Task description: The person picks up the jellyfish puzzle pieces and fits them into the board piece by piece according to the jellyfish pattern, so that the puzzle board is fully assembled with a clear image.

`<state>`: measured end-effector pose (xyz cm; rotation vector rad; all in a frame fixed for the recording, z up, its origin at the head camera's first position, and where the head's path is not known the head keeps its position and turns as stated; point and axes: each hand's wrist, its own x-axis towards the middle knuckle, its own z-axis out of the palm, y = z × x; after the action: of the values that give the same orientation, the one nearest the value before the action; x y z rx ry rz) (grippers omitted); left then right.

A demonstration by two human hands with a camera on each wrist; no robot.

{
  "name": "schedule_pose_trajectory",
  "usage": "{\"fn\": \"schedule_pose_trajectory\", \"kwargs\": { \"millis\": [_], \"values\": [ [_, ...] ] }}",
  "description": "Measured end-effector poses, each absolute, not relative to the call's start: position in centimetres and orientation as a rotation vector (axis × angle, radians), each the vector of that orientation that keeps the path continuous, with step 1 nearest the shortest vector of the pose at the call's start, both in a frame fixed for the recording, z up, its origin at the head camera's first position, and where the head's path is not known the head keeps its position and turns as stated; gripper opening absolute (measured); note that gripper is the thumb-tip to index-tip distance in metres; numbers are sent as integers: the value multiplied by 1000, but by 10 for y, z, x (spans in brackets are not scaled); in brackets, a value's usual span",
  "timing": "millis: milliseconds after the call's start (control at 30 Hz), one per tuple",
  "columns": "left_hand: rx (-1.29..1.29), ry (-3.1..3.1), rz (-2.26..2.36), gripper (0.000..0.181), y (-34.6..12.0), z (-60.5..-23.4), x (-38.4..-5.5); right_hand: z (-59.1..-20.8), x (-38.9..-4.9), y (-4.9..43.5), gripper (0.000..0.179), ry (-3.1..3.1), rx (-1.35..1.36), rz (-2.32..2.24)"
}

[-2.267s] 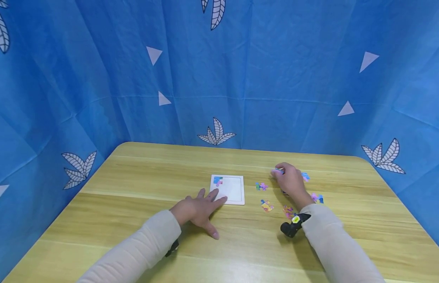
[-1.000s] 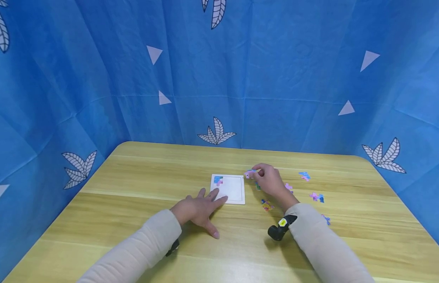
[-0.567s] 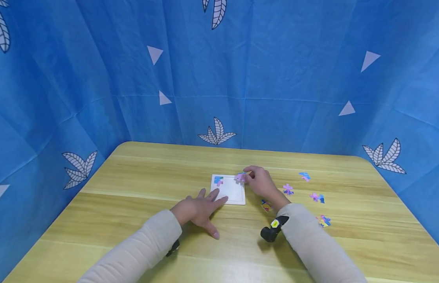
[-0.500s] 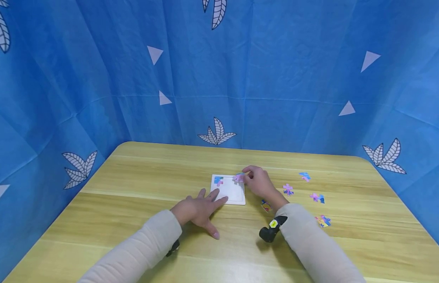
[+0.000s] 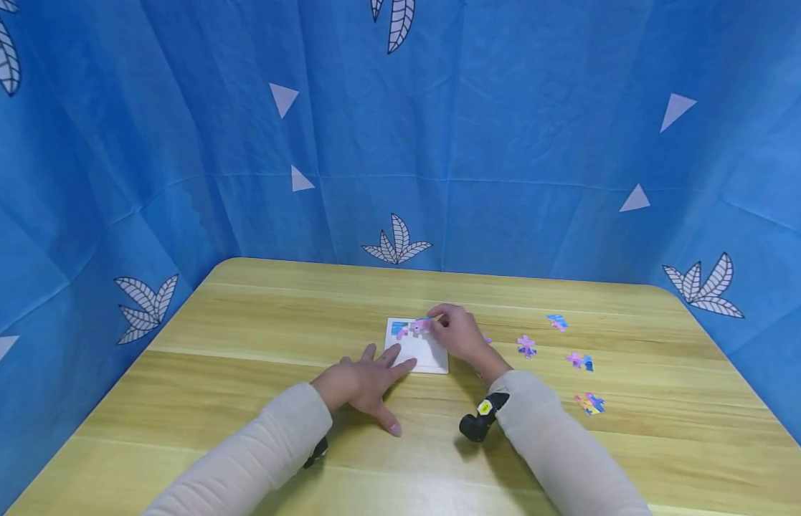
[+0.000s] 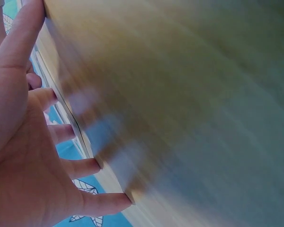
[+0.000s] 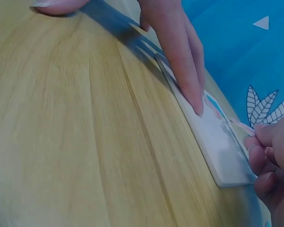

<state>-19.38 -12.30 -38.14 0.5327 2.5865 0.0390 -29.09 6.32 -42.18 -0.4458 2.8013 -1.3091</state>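
Observation:
My right hand (image 5: 458, 335) pinches a pink and blue jigsaw piece (image 5: 421, 326) between thumb and forefinger, over the upper part of a white puzzle tray (image 5: 429, 362). In the right wrist view the held piece (image 7: 242, 126) appears thin and edge-on, close over the tray (image 7: 213, 146). Another jigsaw piece (image 5: 399, 329), blue and pink, lies in the tray's upper left corner, just left of the held one. My left hand (image 5: 364, 383) is spread flat, fingertips resting on the tray's lower left part and thumb out towards the table. The left wrist view shows its straight fingers (image 6: 80, 166).
Several loose jigsaw pieces lie right of the tray, among them a blue one (image 5: 557, 322), a pink one (image 5: 525, 347) and a yellow one (image 5: 590, 403). My right forearm partly covers others. A blue curtain (image 5: 536, 143) hangs behind the wooden table (image 5: 277, 308).
My right hand has carried the pink jigsaw piece leftward from among the loose pieces to over the tray, close to the corner piece. The left hand has stayed in place.

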Motion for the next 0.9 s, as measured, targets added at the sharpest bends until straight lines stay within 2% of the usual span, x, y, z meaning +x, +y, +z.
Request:
{"fn": "schedule_pose_trajectory", "kwargs": {
  "millis": [900],
  "values": [
    [528,2585,18,112,-123,-384,-196,-423,-293,47,15,2844,-395,-1163]
  ]
}}
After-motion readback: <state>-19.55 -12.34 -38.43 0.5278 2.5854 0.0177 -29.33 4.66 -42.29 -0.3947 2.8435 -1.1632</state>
